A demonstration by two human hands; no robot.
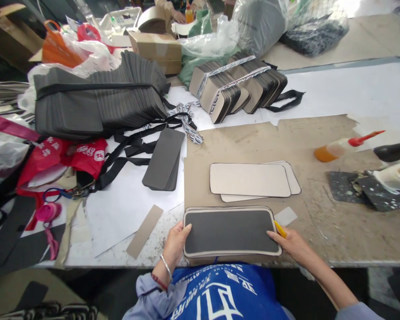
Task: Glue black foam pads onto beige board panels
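Note:
A flat rounded pad (229, 231), dark grey on top with a beige border, lies at the near table edge on a stack of similar pieces. My left hand (175, 246) grips its left end, thumb on top. My right hand (288, 242) presses on its right end and also holds a small yellow tool (280, 229) between the fingers. Just beyond the pad lie two overlapping beige rounded boards (253, 180) on a sheet of brown cardboard (323, 146).
A small pile of dark grey pads (165, 160) lies to the left, with black straps and a large bundle of grey pads (100, 95) behind. Strapped bundles of boards (236, 84) stand at the back. An orange glue bottle (342, 146) lies right. Bags and boxes crowd the left and back.

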